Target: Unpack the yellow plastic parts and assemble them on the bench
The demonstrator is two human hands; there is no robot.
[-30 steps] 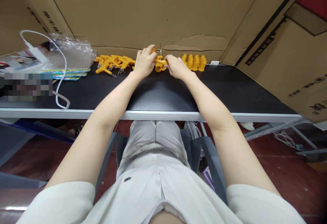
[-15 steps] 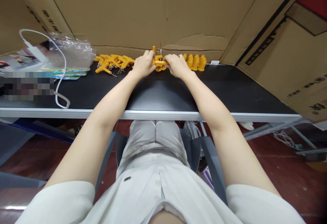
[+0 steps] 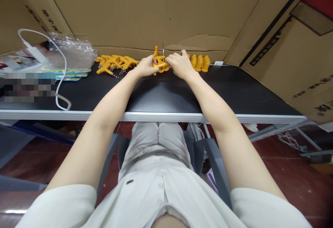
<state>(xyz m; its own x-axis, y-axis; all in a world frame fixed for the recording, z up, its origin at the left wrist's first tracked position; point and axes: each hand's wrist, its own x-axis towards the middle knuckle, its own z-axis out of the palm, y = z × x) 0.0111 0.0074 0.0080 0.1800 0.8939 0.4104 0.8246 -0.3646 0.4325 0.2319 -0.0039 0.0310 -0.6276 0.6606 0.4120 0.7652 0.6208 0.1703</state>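
Between my two hands is a yellow plastic piece (image 3: 163,65), gripped from both sides near the back of the black table. My left hand (image 3: 146,66) pinches its left end with thumb and fingers. On its right end the fingers of my right hand (image 3: 179,64) are closed. Another yellow part (image 3: 156,51) sticks up just behind my left fingers. To the left lies a pile of yellow branching keychains (image 3: 114,62) with short metal chains. Yellow knobbed pieces (image 3: 199,63) stand upright in rows beside my right hand. My fingers partly hide the held piece.
Cardboard panels (image 3: 166,16) wall in the back and right side. On the left are clear plastic bags (image 3: 74,51), colourful packets (image 3: 75,75) and a white cable (image 3: 65,61). A small white slip (image 3: 218,63) lies at the back right. The table's metal edge (image 3: 163,117) runs across the front.
My left hand has shifted slightly left and its grip has changed, showing more of the yellow piece. The piece is now tilted. My right fingers have lifted a little.
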